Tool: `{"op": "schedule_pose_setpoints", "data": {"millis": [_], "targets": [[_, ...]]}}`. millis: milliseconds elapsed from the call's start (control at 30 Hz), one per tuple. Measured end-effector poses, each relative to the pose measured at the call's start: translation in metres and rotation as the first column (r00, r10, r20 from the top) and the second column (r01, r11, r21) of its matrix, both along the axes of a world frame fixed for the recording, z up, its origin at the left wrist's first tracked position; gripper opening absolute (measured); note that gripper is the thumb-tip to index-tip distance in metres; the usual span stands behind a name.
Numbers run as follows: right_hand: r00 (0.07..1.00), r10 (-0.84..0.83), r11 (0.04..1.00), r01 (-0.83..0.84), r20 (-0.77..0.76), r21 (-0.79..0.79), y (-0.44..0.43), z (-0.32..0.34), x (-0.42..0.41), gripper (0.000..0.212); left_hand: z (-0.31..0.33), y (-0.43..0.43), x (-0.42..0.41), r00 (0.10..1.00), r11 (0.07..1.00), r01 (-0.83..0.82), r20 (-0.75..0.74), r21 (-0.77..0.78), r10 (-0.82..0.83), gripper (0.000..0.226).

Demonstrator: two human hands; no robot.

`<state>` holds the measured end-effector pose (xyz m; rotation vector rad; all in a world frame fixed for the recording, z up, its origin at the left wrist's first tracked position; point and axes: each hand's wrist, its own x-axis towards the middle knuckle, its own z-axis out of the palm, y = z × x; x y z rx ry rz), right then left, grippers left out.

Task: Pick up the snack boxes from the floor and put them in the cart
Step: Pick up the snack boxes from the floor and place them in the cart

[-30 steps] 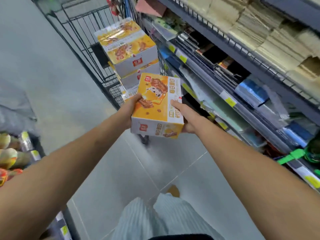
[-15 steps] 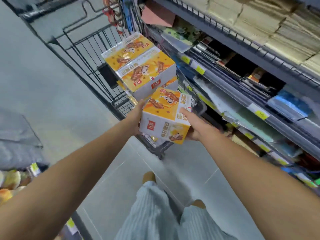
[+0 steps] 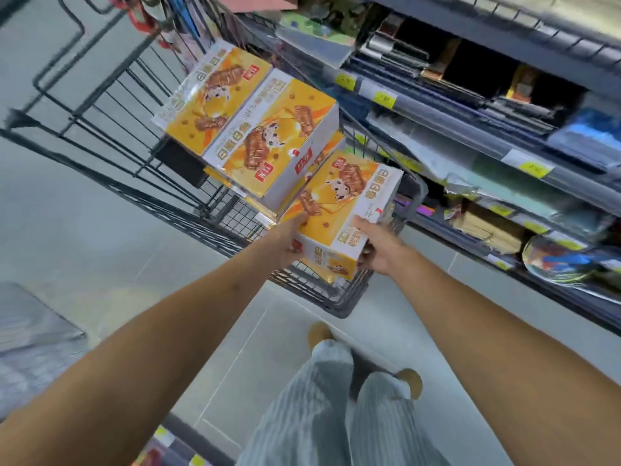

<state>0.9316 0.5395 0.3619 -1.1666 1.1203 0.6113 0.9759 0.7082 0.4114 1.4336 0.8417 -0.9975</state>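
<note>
Between the fingers of both hands sits a yellow snack box [image 3: 339, 210], tilted over the near corner of the wire cart [image 3: 346, 297]. Left hand [image 3: 287, 242] clamps its left edge, thumb on top; right hand [image 3: 378, 248] clamps its right edge, fingers wrapped under. Just beyond the fingertips, more snack boxes [image 3: 258, 136] lie stacked inside the cart. Right of the hands runs a store shelf [image 3: 470, 136]; below them, grey floor [image 3: 84, 237].
</note>
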Motion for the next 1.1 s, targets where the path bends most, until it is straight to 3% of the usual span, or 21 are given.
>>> {"op": "schedule_pose_setpoints", "data": {"millis": [133, 200, 267, 333, 500, 633, 833, 933, 1100], "targets": [[0.997, -0.073, 0.997, 0.073, 0.013, 0.027, 0.007, 0.011, 0.005, 0.023, -0.002, -0.004, 0.005, 1.0, 1.0, -0.004, -0.027, -0.002, 0.004, 0.008], [0.993, -0.113, 0.993, 0.111, 0.04, 0.039, 0.007, 0.016, 0.011, 0.012, 0.0, -0.008, 0.008, 0.999, 0.999, -0.026, -0.036, -0.034, 0.024, 0.02], [0.99, -0.13, 0.991, 0.129, 0.049, 0.025, 0.008, 0.022, 0.018, 0.027, -0.004, -0.015, 0.011, 1.0, 1.0, -0.016, -0.014, -0.009, 0.016, 0.054], [0.987, -0.15, 0.989, 0.149, 0.06, 0.011, 0.005, 0.032, 0.019, 0.032, 0.011, -0.029, 0.012, 1.0, 0.997, 0.025, 0.017, 0.067, -0.026, 0.066], [0.954, -0.275, 0.96, 0.278, 0.122, -0.007, -0.018, 0.051, -0.002, 0.031, 0.024, -0.066, 0.005, 0.969, 0.977, 0.146, 0.177, 0.157, -0.173, 0.067], [0.914, -0.362, 0.931, 0.363, 0.184, 0.031, -0.053, 0.064, -0.044, 0.003, 0.047, -0.103, -0.027, 0.955, 0.966, 0.224, 0.169, 0.126, -0.244, 0.066], [0.888, -0.385, 0.914, 0.405, 0.253, -0.03, -0.129, 0.09, -0.135, 0.019, 0.083, -0.177, -0.099, 0.886, 0.917, 0.366, 0.244, 0.159, -0.395, 0.03], [0.865, -0.422, 0.894, 0.447, 0.273, -0.036, -0.164, 0.1, -0.191, 0.027, 0.088, -0.216, -0.14, 0.853, 0.892, 0.426, 0.262, 0.153, -0.452, 0.04], [0.79, -0.539, 0.814, 0.577, 0.292, -0.058, -0.236, 0.121, -0.315, 0.018, 0.09, -0.309, -0.245, 0.765, 0.828, 0.548, 0.329, 0.12, -0.554, 0.04]]}}
